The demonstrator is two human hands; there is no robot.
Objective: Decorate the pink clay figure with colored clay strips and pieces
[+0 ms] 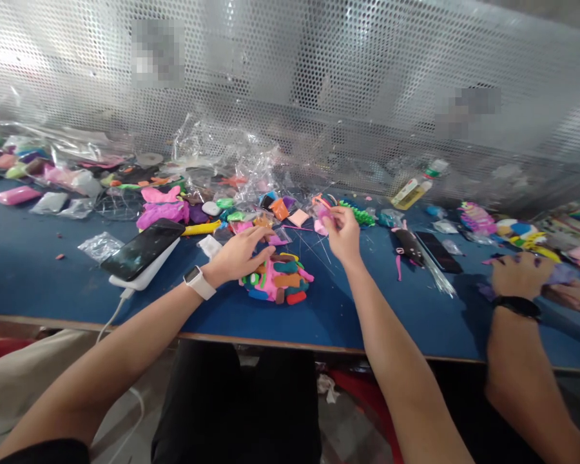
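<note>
A pink modelling-clay piece (pixel 275 280) covered with colourful clay strips lies on the blue table near its front edge. My left hand (pixel 241 253), with a white watch at the wrist, rests at the upper left of this piece, fingers loosely spread and thumb apart. My right hand (pixel 343 231) is raised a little farther back, its thumb and fingers pinched on a small lump of pink clay (pixel 325 216). Part of that lump is hidden by the fingers. Thin clear sticks (pixel 319 245) lie on the table between the hands.
A phone (pixel 145 248) lies on a white object with a cable at left. Clay packets and plastic wrap (pixel 241 167) crowd the back edge before a perforated metal panel (pixel 290 77). At right are another phone (pixel 439 251), a bottle (pixel 415 187) and a co-worker's hands (pixel 522 277).
</note>
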